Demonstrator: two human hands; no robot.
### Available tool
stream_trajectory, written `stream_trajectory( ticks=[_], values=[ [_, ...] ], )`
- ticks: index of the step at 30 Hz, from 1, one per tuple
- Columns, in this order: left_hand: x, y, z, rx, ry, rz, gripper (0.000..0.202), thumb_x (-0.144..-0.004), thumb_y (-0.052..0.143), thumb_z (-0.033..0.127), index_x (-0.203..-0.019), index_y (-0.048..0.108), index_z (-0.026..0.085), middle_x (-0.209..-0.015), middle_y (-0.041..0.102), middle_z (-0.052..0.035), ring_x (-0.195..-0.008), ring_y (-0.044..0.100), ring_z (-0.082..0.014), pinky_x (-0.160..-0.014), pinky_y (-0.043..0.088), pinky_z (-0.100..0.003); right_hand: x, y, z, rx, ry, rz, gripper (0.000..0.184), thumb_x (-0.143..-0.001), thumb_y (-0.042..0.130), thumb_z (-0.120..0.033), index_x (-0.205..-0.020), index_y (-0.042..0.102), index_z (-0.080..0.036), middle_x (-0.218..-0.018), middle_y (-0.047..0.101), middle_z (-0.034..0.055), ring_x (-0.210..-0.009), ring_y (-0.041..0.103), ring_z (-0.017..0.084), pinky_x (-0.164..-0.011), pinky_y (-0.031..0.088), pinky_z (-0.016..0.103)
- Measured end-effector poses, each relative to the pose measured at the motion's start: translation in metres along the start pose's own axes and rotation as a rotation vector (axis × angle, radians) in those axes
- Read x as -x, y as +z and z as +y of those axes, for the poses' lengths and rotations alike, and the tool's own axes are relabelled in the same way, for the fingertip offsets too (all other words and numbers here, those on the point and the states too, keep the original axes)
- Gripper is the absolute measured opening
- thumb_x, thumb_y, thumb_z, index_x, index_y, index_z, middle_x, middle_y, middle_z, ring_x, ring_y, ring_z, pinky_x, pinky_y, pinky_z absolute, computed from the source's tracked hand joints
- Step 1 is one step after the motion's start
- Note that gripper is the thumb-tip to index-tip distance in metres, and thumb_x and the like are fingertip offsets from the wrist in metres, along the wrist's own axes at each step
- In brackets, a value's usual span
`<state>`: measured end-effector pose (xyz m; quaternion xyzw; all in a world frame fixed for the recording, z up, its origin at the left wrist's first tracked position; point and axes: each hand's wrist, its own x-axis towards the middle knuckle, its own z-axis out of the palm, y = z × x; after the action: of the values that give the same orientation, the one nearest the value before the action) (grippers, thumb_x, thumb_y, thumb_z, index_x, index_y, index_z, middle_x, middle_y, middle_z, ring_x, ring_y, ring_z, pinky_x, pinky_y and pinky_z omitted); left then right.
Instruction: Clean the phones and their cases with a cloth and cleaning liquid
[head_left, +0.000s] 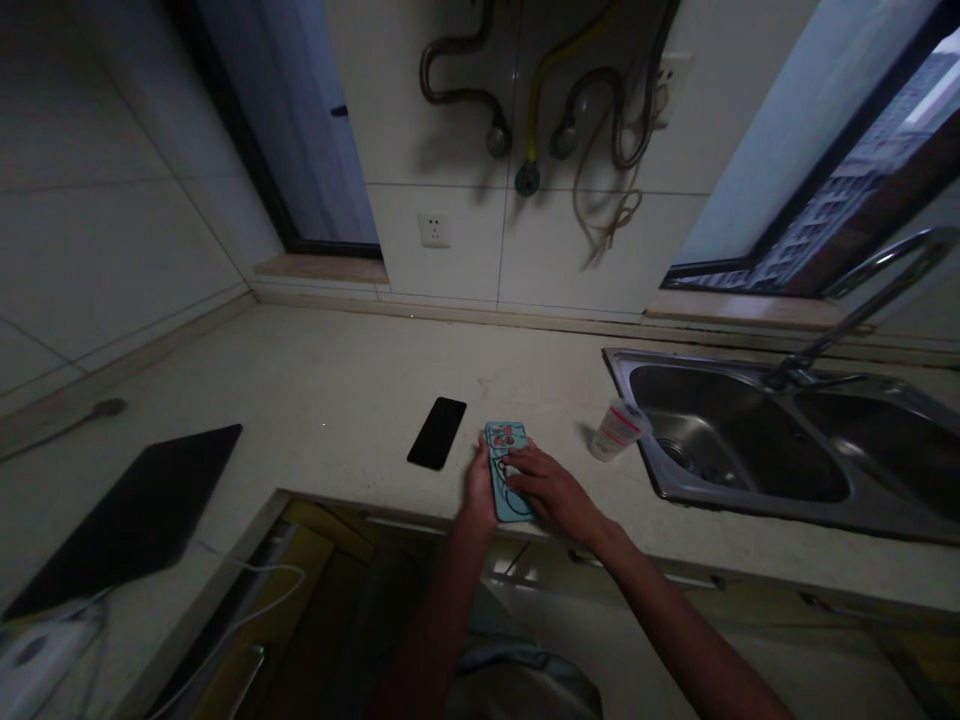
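Observation:
A teal phone case with dark line drawings and reddish patches at its top end is held just above the counter's front edge. My left hand grips it along its left side, fingers partly hidden beneath. Across its face lies my right hand, with fingertips pressing on the middle and right side. Whether a phone sits inside the case I cannot tell. Left of my hands, a black phone rests flat on the pale counter, its dark screen facing up.
To the right, a clear plastic cup with pink print stands by the rim of the steel double sink, under a curved tap. A dark flat panel and a white device with a cable lie at the left. Pipes hang on the wall.

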<state>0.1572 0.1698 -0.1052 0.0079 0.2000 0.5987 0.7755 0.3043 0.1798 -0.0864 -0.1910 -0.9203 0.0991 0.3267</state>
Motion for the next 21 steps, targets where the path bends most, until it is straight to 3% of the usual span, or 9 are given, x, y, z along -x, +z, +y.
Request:
stream_trajectory(
  ticks=[5, 9, 16, 21],
  values=[
    [0.000, -0.001, 0.000, -0.013, -0.041, -0.066, 0.060, -0.097, 0.037, 0.055, -0.122, 0.065, 0.008, -0.115, 0.070, -0.0185, -0.114, 0.064, -0.0326, -0.101, 0.047, -0.049, 0.022, -0.004, 0.005, 0.046, 0.122, 0.122, 0.022, -0.095, 0.054, -0.019, -0.108, 0.072, -0.023, -0.131, 0.065, 0.0137, -0.125, 0.058, 0.026, -0.104, 0.049, 0.050],
    [0.000, 0.003, -0.002, -0.038, -0.029, 0.008, 0.052, -0.098, 0.039, 0.049, -0.119, 0.066, 0.009, -0.110, 0.072, -0.0160, -0.109, 0.066, -0.0296, -0.101, 0.047, -0.047, 0.008, -0.003, 0.021, 0.075, 0.339, 0.245, 0.024, -0.094, 0.054, -0.022, -0.106, 0.075, -0.022, -0.131, 0.064, 0.0141, -0.123, 0.058, 0.028, -0.100, 0.051, 0.049],
    [0.004, 0.002, -0.005, -0.110, -0.028, 0.079, 0.047, -0.094, 0.053, 0.046, -0.125, 0.063, 0.012, -0.107, 0.073, -0.0136, -0.100, 0.070, -0.0264, -0.098, 0.051, -0.042, -0.035, -0.002, 0.043, 0.080, 0.529, 0.220, 0.027, -0.092, 0.053, -0.025, -0.101, 0.077, -0.018, -0.129, 0.065, 0.0154, -0.122, 0.057, 0.030, -0.105, 0.046, 0.048],
    [0.001, 0.000, -0.005, -0.088, -0.012, 0.071, 0.050, -0.095, 0.049, 0.048, -0.125, 0.063, 0.011, -0.108, 0.073, -0.0148, -0.101, 0.069, -0.0272, -0.097, 0.051, -0.043, -0.030, 0.000, 0.035, 0.046, 0.530, 0.219, 0.026, -0.093, 0.053, -0.027, -0.099, 0.077, -0.019, -0.128, 0.065, 0.0149, -0.120, 0.058, 0.030, -0.104, 0.047, 0.050]
  ],
)
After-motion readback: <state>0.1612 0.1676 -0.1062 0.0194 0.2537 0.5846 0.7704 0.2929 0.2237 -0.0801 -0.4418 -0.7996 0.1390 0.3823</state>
